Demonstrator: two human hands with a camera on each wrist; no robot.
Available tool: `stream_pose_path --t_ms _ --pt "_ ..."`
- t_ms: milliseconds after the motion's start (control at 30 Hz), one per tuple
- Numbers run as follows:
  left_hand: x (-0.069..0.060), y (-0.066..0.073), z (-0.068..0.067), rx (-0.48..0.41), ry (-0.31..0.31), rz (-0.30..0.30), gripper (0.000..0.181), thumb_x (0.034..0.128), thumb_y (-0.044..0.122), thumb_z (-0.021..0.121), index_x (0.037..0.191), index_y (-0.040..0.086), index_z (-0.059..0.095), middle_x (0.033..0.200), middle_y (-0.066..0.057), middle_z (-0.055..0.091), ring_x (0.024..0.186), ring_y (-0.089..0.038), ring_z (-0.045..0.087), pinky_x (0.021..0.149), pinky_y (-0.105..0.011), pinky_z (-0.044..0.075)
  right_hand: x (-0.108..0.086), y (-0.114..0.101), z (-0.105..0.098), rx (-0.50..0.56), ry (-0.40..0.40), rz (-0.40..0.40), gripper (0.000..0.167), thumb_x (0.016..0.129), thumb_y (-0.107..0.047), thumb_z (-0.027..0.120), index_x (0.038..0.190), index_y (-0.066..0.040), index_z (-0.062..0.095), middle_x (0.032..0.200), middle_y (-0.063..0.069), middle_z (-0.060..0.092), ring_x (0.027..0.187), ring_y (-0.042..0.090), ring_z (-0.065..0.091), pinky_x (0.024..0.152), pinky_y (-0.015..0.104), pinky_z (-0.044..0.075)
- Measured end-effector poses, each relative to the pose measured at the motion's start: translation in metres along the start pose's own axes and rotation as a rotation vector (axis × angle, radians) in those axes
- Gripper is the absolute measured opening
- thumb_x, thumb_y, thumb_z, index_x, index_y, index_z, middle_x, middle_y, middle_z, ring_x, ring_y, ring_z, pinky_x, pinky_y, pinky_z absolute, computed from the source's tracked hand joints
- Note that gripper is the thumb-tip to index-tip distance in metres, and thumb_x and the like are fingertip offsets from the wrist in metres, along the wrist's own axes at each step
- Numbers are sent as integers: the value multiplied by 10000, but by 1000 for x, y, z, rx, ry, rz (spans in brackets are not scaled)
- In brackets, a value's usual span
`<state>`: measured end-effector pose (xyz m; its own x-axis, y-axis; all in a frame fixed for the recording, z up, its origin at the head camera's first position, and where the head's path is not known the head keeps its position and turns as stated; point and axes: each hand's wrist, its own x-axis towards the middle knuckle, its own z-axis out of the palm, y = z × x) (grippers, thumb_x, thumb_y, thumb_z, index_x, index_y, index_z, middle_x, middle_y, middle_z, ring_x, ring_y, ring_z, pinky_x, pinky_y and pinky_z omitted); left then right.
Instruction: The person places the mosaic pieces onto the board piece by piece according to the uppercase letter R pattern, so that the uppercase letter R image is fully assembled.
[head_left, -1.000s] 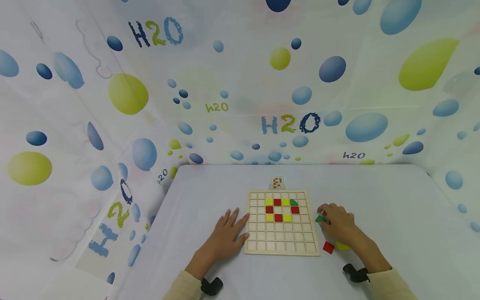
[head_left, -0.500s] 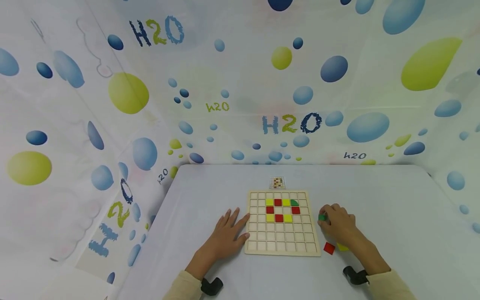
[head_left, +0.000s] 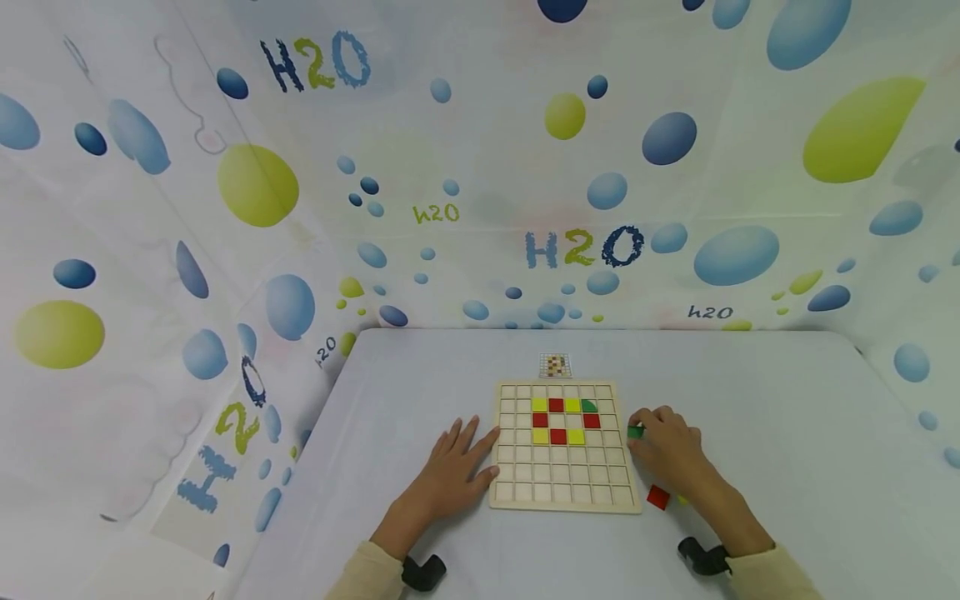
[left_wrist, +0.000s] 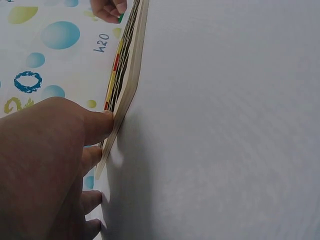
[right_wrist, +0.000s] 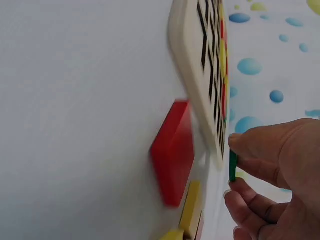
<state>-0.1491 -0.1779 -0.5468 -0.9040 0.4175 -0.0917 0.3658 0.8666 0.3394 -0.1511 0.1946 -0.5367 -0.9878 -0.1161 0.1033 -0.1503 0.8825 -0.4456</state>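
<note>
A wooden grid board [head_left: 555, 493] holds red and yellow squares in a ring, with a green rounded piece [head_left: 588, 406] at its upper right corner. My left hand [head_left: 452, 473] lies with spread fingers at the board's left edge; in the left wrist view that hand [left_wrist: 55, 160] touches the edge with thumb and a finger. Just right of the board, my right hand [head_left: 670, 450] pinches a green piece [head_left: 635, 432]. Seen from the right wrist, the hand [right_wrist: 280, 175] holds the thin green piece [right_wrist: 233, 165] between thumb and fingers, apart from the board [right_wrist: 192, 65].
A loose red square [head_left: 657, 497] lies on the white table right of the board's lower corner, beside yellow pieces [right_wrist: 191, 210] partly hidden by the right arm in the head view. A small pattern card [head_left: 555, 365] sits behind the board.
My right hand has moved slightly left toward the board with the green piece, which has turned in its fingers. The right forearm covers more of the yellow. The left hand has stayed in place.
</note>
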Motion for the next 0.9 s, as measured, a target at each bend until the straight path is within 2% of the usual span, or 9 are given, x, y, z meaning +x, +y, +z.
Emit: stream_pose_path --t_ms 100,300,500,733,900 --pt "0 0 0 4 -3 -9 638 1086 518 477 1669 299 339 1762 -116 204 1630 -413 118 1293 -614 168 4 -12 2 -3 -4 -37 265 933 -181 805 1150 -108 672 1114 140 629 982 296 582 765 489 453" --pt "-1 1 -1 -1 6 1 634 1086 509 482 1664 282 354 1756 -127 219 1627 -421 130 1287 -623 181 12 -33 9 26 -62 -47 250 937 -186 784 1129 -124 636 1106 98 630 989 255 563 799 473 448" --pt "-1 1 -1 -10 10 7 629 1089 504 482 1662 274 361 1752 -136 230 1623 -431 138 1283 -632 184 17 -37 18 20 -91 -79 176 943 -194 797 1017 -166 639 1028 26 584 955 221 529 774 427 414" --pt "-3 2 -3 -22 7 6 632 1088 496 490 1663 268 360 1751 -144 229 1622 -437 134 1283 -635 177 20 -43 17 20 -145 -53 166 957 -214 799 1052 -186 665 1056 23 592 990 223 528 803 399 415" --pt "-3 3 -4 -22 0 3 633 1087 497 491 1663 272 357 1753 -141 225 1623 -436 132 1284 -636 174 19 -43 15 33 -154 -62 147 959 -187 791 1053 -177 678 1077 36 605 1008 234 548 824 431 453"
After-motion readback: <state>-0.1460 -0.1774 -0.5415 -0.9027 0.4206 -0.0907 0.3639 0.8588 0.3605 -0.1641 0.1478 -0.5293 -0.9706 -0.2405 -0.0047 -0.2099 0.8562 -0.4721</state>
